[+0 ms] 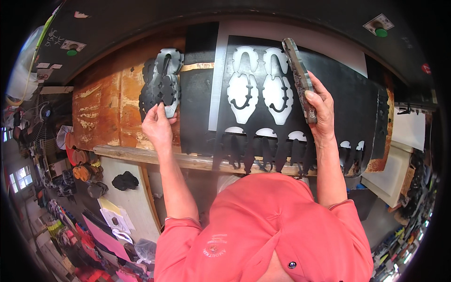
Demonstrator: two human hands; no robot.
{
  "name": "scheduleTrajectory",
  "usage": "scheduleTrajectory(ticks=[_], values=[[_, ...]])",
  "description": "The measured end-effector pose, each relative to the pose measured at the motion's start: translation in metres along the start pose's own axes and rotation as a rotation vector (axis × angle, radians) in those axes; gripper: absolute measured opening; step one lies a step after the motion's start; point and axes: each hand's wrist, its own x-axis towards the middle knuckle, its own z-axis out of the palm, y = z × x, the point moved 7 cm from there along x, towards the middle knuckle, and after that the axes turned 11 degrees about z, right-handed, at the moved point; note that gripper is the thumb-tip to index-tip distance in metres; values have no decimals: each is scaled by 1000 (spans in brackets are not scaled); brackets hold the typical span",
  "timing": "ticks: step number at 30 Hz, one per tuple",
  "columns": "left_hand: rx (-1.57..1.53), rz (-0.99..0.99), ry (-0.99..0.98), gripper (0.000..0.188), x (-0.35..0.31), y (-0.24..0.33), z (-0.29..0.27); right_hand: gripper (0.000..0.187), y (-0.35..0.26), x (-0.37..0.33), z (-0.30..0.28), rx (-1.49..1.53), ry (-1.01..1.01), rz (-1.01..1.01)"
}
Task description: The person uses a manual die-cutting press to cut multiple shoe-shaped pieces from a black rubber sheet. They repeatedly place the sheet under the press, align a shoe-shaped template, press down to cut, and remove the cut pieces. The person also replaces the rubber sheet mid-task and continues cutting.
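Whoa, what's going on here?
A person in a red shirt is using both hands at a bench. The left hand pinches the near end of a dark sole-shaped piece over the brown board. The right hand holds a thick, wavy-edged block up on edge. Beside it, white shows through sole-shaped openings in a black sheet.

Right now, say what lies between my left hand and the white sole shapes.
Brown board, then black sheet either side of a pale strip, in head view.
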Motion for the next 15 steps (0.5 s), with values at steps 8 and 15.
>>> scheduleTrajectory(ticks=[8,15], values=[[618,408,187,31,-20,66,-10,70,6,1,-4,61,40,-33],[331,921,-742,71,-126,105,168,74,-8,-10,-5,-2,76,21]])
